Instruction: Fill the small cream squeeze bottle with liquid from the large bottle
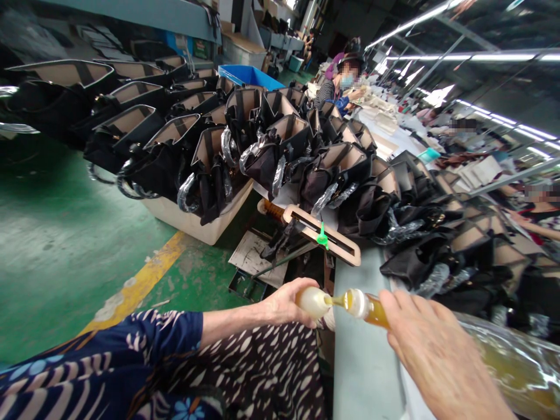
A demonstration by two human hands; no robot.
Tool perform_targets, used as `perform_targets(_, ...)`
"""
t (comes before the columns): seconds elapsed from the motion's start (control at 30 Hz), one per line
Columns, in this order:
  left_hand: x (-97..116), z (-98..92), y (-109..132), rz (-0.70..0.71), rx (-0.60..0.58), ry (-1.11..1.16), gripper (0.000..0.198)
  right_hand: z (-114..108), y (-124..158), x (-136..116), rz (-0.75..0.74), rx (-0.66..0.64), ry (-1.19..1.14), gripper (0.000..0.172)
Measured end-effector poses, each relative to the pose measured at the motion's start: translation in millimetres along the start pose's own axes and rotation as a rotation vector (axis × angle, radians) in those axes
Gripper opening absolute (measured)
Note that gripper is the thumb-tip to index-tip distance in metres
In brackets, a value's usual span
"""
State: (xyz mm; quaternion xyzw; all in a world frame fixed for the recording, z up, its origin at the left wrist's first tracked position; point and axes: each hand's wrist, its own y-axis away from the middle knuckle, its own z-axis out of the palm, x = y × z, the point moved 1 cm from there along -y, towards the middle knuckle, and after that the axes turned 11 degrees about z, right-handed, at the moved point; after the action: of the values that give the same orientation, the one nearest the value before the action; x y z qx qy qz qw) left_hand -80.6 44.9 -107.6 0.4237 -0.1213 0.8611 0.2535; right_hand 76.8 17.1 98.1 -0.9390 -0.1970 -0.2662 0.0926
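Observation:
My left hand (284,302) is wrapped round a small whitish squeeze bottle (311,303), held tilted over my lap beside the table edge. My right hand (437,341) grips a large clear plastic bottle (520,364) near its neck and tips it leftward. Amber liquid (336,301) runs from the large bottle's mouth to the mouth of the small one. The two mouths are close together but apart. Part of the large bottle is hidden behind my right hand.
Many black bags (332,169) with plastic-wrapped handles crowd the table (363,344) and a pale bin (201,224). A wooden slotted frame (345,249) with a green clip (322,236) juts beyond the near edge. A masked co-worker (335,87) sits farther back.

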Motion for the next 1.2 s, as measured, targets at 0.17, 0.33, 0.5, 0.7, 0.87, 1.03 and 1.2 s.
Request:
perform_targets(0.17,5,2.6,0,-0.003,-0.002,0.025,0.08,0,0,0,0.033,-0.052,0.009,0.044)
perform_targets(0.33,4,2.9,0,0.002,-0.009,0.039,0.081,-1,1,-2,0.03,-0.033,0.022,0.044)
perform_targets(0.5,-1,3.0,0,0.023,-0.015,0.041,0.083,-1,0,-2,0.061,-0.018,0.024,0.051)
perform_targets(0.7,-3,1.0,-1,0.031,-0.017,0.049,0.082,-1,-1,-1,0.046,-0.015,0.009,0.052)
perform_targets(0.87,-1,0.2,-1,0.013,-0.011,-0.002,0.082,0,0,-1,0.035,-0.004,0.014,0.052)
perform_targets(1.03,6,2.8,2,-0.011,-0.009,0.014,0.081,2,0,-2,0.054,-0.01,0.031,0.052)
perform_targets(1.2,8,3.2,2,-0.021,-0.004,0.024,0.082,2,0,-2,0.051,-0.004,0.021,0.053)
